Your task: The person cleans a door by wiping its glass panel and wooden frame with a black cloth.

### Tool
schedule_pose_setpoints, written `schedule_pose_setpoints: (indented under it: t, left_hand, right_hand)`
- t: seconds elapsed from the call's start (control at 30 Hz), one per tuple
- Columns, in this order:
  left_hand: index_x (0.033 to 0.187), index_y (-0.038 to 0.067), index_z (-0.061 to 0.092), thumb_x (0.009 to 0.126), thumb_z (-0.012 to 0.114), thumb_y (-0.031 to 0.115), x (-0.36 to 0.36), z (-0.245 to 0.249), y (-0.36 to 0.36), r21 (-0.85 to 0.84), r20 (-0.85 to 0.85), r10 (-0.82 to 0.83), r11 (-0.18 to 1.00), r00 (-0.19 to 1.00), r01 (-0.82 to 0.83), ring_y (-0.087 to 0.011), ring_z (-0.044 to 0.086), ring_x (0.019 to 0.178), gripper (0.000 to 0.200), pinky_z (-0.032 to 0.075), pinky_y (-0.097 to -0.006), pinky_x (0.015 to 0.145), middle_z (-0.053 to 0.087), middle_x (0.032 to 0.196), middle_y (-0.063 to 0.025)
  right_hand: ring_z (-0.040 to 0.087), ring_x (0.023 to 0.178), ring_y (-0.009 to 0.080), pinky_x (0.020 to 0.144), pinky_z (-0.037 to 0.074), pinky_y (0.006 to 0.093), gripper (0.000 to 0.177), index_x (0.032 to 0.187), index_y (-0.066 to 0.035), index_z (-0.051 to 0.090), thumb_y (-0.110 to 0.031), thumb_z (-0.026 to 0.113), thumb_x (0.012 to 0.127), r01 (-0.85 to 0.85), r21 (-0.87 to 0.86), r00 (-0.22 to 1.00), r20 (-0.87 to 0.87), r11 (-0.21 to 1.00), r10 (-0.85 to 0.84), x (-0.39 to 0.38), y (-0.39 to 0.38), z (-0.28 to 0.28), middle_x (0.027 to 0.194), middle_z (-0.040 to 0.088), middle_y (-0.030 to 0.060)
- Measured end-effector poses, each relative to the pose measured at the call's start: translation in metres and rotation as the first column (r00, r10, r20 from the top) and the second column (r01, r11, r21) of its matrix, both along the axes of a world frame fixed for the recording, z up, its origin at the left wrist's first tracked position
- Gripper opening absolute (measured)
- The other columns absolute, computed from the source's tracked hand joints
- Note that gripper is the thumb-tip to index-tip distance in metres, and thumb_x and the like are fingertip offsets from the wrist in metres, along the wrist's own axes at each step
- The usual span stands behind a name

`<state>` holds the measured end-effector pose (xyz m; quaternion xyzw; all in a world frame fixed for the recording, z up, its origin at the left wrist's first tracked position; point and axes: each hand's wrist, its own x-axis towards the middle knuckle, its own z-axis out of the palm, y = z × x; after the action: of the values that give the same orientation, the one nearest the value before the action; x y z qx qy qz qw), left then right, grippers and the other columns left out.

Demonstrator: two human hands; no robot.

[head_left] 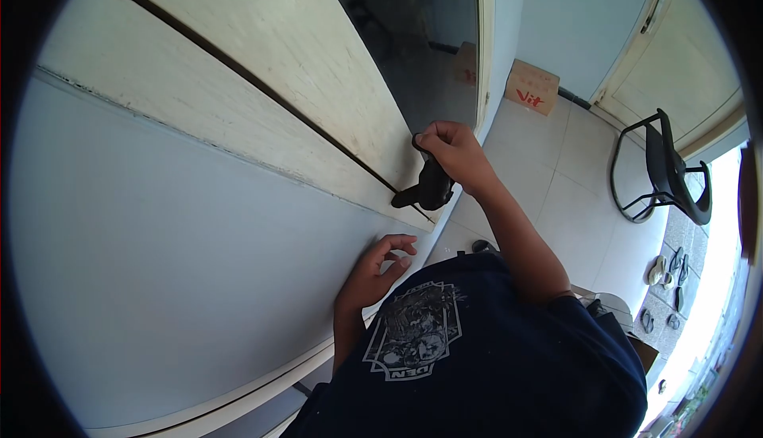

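Note:
My right hand (455, 152) grips the upper end of a black object (433, 184) with a chunky body and a rounded arm sticking out to the left. I cannot tell what kind of thing it is. It sits right at the corner of the cream wooden frame (318, 80), by the dark glass pane (421, 40). Lower down, my left hand (377, 267) hangs beside the pale wall (199, 263), its fingers loosely bent and apart with nothing between them.
A cardboard box (533, 87) with red lettering stands on the tiled floor (548, 168) against the far wall. To the right is a black metal-framed chair (668, 164) near a cream door (675, 56). Several sandals (658, 269) lie by the bright doorway.

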<state>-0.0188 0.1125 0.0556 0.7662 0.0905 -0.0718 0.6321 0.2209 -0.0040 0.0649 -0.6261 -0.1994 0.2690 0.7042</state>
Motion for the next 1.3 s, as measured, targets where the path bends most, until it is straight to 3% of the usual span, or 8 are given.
schedule_pose_setpoints:
  t: [0.23, 0.57, 0.77, 0.9, 1.0, 1.07, 1.23, 1.3]
  left_hand:
    - [0.132, 0.005, 0.054, 0.096, 0.054, 0.005, 0.001, 0.000, 0.001, 0.004, -0.003, 0.011, 1.000, 1.000, -0.011, -0.0173, 0.056, 0.114, 0.036, 0.041, -0.0367, 0.103, 0.059, 0.115, -0.0076]
    - [0.132, 0.005, 0.054, 0.096, 0.055, 0.006, 0.001, 0.002, 0.002, 0.022, 0.005, -0.006, 1.000, 1.000, 0.006, -0.0173, 0.056, 0.113, 0.036, 0.041, -0.0357, 0.102, 0.060, 0.115, -0.0076]
    - [0.130, 0.005, 0.055, 0.096, 0.055, 0.005, 0.000, 0.000, 0.000, 0.025, 0.004, -0.013, 1.000, 1.000, 0.013, -0.0163, 0.056, 0.111, 0.034, 0.042, -0.0346, 0.100, 0.061, 0.112, -0.0065]
    - [0.130, 0.005, 0.056, 0.096, 0.056, 0.005, 0.001, 0.000, 0.001, 0.022, 0.003, -0.013, 1.000, 1.000, 0.013, -0.0155, 0.056, 0.110, 0.034, 0.043, -0.0339, 0.099, 0.061, 0.111, -0.0057]
    - [0.130, 0.005, 0.056, 0.096, 0.056, 0.005, 0.001, 0.000, 0.000, 0.002, 0.024, 0.002, 1.000, 1.000, -0.002, -0.0155, 0.056, 0.110, 0.034, 0.043, -0.0336, 0.099, 0.061, 0.111, -0.0055]
    - [0.130, 0.005, 0.056, 0.096, 0.056, 0.005, 0.000, 0.000, -0.001, -0.004, 0.037, 0.006, 1.000, 0.999, -0.006, -0.0157, 0.056, 0.110, 0.034, 0.043, -0.0334, 0.099, 0.061, 0.111, -0.0054]
    - [0.130, 0.006, 0.056, 0.097, 0.057, 0.008, 0.000, -0.001, 0.002, 0.051, 0.013, -0.020, 0.999, 1.000, 0.019, -0.0164, 0.057, 0.111, 0.033, 0.043, -0.0345, 0.100, 0.062, 0.112, -0.0049]
    - [0.130, 0.006, 0.056, 0.097, 0.057, 0.008, 0.000, 0.002, 0.001, 0.049, 0.005, -0.017, 0.999, 1.000, 0.017, -0.0164, 0.057, 0.111, 0.033, 0.043, -0.0347, 0.100, 0.062, 0.112, -0.0047]
  right_hand:
    - [0.051, 0.059, 0.0060, 0.055, 0.042, 0.0261, 0.024, 0.078, 0.002, 0.065, -0.020, 0.068, 0.087, 0.010, 0.014, 0.979, 0.205, 1.000, -0.012, -0.031, 0.012, 0.055, 0.063, 0.060, 0.0014]
    - [0.059, 0.058, 0.0107, 0.057, 0.047, 0.0295, 0.025, 0.080, 0.004, 0.066, -0.021, 0.068, 0.086, 0.026, -0.233, 0.995, 0.102, 0.972, -0.002, -0.031, 0.008, -0.021, 0.065, 0.066, 0.0083]
    - [0.059, 0.064, 0.0108, 0.060, 0.048, 0.0298, 0.023, 0.081, 0.003, 0.067, -0.019, 0.068, 0.088, 0.059, 0.027, 0.956, 0.285, 0.998, -0.064, -0.039, 0.012, 0.093, 0.071, 0.066, 0.0090]
    - [0.058, 0.062, 0.0109, 0.059, 0.047, 0.0303, 0.025, 0.081, 0.003, 0.067, -0.021, 0.069, 0.088, 0.059, 0.044, 0.955, 0.287, 0.997, -0.069, -0.037, 0.015, 0.067, 0.068, 0.066, 0.0086]
    - [0.058, 0.060, 0.0112, 0.058, 0.047, 0.0303, 0.027, 0.081, 0.003, 0.067, -0.023, 0.069, 0.088, 0.043, -0.137, 0.978, 0.206, 0.990, -0.014, -0.045, 0.009, 0.002, 0.065, 0.065, 0.0074]
    - [0.057, 0.059, 0.0107, 0.058, 0.047, 0.0298, 0.029, 0.079, 0.004, 0.066, -0.024, 0.069, 0.088, 0.026, -0.166, 0.999, 0.023, 0.986, -0.023, -0.054, 0.007, -0.017, 0.063, 0.064, 0.0057]
    - [0.056, 0.060, 0.0091, 0.057, 0.046, 0.0285, 0.027, 0.079, 0.004, 0.065, -0.022, 0.069, 0.089, 0.088, 0.036, 0.976, 0.196, 0.995, -0.094, -0.054, 0.019, 0.068, 0.065, 0.064, 0.0054]
    - [0.048, 0.061, 0.0018, 0.054, 0.038, 0.0222, 0.024, 0.082, 0.001, 0.064, -0.019, 0.066, 0.094, 0.055, 0.128, 0.947, 0.307, 0.990, -0.092, -0.054, 0.019, 0.109, 0.068, 0.060, -0.0030]
